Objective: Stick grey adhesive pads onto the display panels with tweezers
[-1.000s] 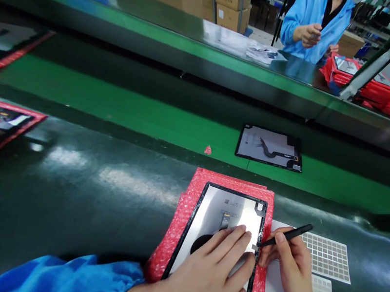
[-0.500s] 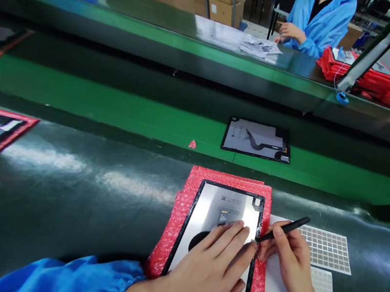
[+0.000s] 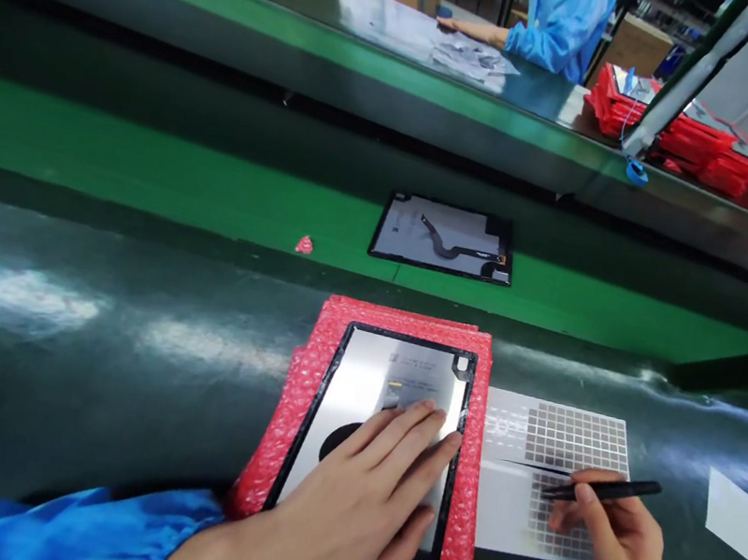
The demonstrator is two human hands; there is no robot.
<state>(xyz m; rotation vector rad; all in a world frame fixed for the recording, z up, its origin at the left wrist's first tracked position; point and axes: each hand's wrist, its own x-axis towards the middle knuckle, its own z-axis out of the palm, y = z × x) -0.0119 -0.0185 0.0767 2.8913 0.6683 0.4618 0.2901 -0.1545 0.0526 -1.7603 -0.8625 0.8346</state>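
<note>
My left hand (image 3: 354,495) lies flat, fingers stretched out, on the silvery back of a black-edged tablet screen (image 3: 361,363). Under the screen is a stack of red bubble-wrap sheets (image 3: 309,374). To the right, my right hand (image 3: 624,537) pinches a pair of black tweezers (image 3: 617,490). The tweezers' tip is over the lower of two white sheets of small grey square stickers (image 3: 577,435); I cannot tell whether it touches. Part of the screen is hidden by my left hand.
Beyond the bench edge, another screen (image 3: 452,236) with a dark flex cable lies on the green belt, near a pink scrap (image 3: 304,244). Red-wrapped screens (image 3: 701,142) are stacked on the far ledge. A co-worker's hand (image 3: 474,31) rests there. White paper (image 3: 744,519) lies at right.
My right hand has moved with the tweezers from the screen's right edge to the sticker sheet. My left hand stays on the screen. The view has shifted right.
</note>
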